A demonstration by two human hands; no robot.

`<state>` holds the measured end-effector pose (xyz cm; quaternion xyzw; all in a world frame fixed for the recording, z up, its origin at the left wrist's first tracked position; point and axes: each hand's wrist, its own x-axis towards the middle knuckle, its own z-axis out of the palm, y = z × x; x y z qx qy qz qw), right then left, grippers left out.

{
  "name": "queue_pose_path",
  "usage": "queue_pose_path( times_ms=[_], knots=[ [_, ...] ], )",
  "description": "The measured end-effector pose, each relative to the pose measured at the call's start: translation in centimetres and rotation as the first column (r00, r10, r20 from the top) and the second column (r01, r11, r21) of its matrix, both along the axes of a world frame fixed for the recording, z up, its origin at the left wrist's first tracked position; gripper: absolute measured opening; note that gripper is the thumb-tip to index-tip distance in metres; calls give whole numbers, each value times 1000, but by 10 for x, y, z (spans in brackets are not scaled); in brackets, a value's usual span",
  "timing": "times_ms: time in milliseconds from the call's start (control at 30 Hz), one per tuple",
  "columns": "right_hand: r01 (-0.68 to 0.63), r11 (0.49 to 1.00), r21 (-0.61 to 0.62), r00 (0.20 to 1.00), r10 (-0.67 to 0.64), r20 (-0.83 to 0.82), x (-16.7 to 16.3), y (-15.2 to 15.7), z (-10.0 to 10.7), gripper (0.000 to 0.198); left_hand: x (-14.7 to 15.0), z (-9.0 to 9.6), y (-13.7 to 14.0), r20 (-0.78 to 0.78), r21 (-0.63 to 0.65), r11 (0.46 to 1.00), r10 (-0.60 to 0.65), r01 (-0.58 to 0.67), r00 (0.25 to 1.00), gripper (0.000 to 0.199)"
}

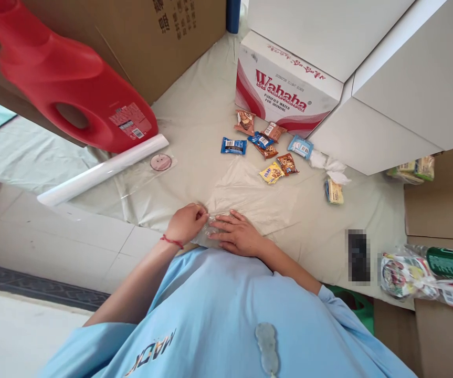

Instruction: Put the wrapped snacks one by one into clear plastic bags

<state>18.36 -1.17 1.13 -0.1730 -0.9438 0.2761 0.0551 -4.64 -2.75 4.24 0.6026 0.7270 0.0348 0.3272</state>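
Note:
At the near edge of the cloth-covered table, a thin clear plastic bag (245, 191) lies spread out, its near end bunched under both hands. My left hand (187, 224), with a red string at the wrist, is closed in a pinch on the bag's near left edge. Flat on the crumpled part rests my right hand (240, 233), fingers apart and pointing left. Beyond the bag sit several small wrapped snacks, among them a yellow packet (272, 172), a brown packet (288, 164) and a blue packet (233, 146).
A long white plastic roll (104, 170) and a red jug (72, 79) stand to the left. Behind the snacks is a Wahaha water carton (285, 86). On the right are a blurred dark object (358, 257), a green-labelled bottle (449, 262) and a yellow snack packet (334, 190).

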Motion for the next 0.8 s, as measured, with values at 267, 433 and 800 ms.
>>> queue_pose_path(
  times_ms=[267,433,800],
  knots=[
    [9,999,-40,999,-10,-31,0,1,0,40,-46,7,-2,86,-94,994,68,-60,994,32],
    [1,1000,-20,1000,-2,-25,0,1,1,34,-12,29,7,16,302,928,222,-217,975,31],
    [43,995,-91,998,-46,-36,4,-6,4,31,64,-29,59,-116,410,855,-298,319,948,54]
  ],
)
